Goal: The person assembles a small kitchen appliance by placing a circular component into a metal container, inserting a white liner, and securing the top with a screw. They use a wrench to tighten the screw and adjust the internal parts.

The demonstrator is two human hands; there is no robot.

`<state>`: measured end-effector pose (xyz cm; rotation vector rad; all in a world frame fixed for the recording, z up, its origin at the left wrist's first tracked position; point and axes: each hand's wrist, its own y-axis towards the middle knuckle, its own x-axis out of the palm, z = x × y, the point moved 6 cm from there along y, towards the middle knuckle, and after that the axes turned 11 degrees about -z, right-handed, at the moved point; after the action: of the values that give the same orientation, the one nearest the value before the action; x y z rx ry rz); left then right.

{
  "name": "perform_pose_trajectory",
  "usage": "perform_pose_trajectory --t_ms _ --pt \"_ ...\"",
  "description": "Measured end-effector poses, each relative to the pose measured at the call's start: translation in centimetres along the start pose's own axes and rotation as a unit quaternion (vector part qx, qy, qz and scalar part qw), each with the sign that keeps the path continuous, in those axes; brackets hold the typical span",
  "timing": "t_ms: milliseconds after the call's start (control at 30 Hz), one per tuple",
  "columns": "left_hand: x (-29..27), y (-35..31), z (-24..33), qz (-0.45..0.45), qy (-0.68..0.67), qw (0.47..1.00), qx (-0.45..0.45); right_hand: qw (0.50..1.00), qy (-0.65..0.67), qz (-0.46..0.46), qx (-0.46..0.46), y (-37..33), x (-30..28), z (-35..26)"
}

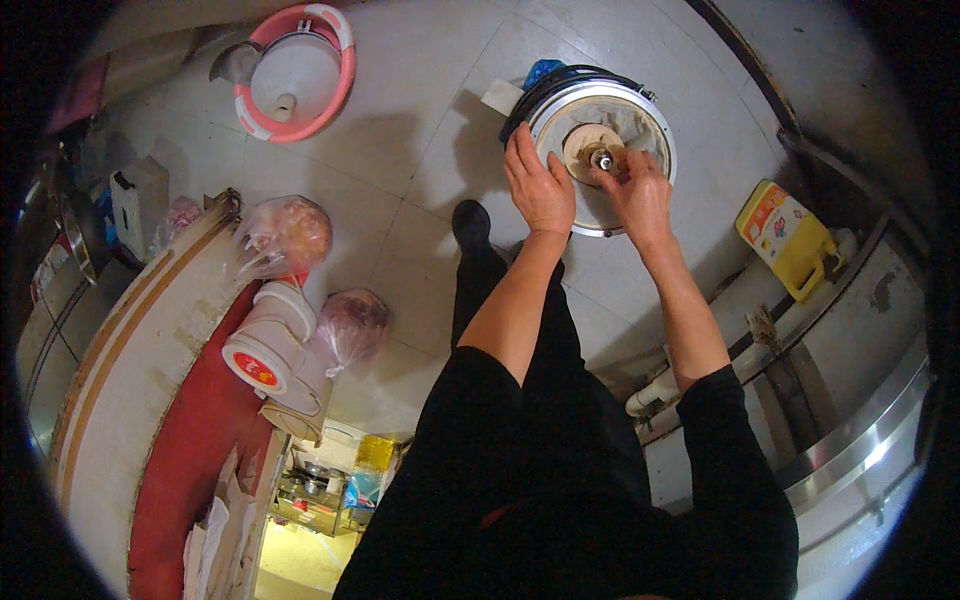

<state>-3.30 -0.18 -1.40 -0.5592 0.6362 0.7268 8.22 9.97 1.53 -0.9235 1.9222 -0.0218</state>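
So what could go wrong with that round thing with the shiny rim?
The small metal fitting is only in the right hand's fingertips, so it might slip and drop. The left hand lies over one side of the round thing, so pushing too hard there might tip it. The shoe is close by, so a foot could bump it.
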Motion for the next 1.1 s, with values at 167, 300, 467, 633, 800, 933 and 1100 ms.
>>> perform_pose_trajectory --t_ms 167,300,467,633,800,933,1100 --pt "0.6 -0.1 -0.9 0.005 -0.006 1.000 0.004 0.999 -0.006 -0.016 -0.045 0.1 0.7 0.0" --pt "1.6 -0.2 -2.2 0.008 -0.016 1.000 0.017 0.993 -0.045 -0.011 -0.105 0.2 1.5 0.2" --pt "1.1 -0.4 -1.9 -0.005 -0.004 1.000 -0.030 0.990 -0.043 -0.063 -0.119 -0.2 1.4 0.2" --pt "1.0 -0.6 -1.1 0.005 -0.043 0.999 -0.025 0.986 -0.120 -0.053 -0.101 0.7 1.4 1.3" --pt "1.9 -0.1 -1.7 -0.038 0.003 0.998 -0.057 0.970 -0.229 -0.034 -0.068 1.2 2.5 2.7" --pt "1.8 0.1 -1.5 -0.091 0.067 0.991 -0.069 0.967 -0.234 -0.025 -0.092 1.2 3.4 3.0" --pt "-1.4 -1.6 -1.9 -0.143 -0.091 0.984 -0.058 0.966 -0.228 -0.053 -0.112 1.8 3.5 3.2"
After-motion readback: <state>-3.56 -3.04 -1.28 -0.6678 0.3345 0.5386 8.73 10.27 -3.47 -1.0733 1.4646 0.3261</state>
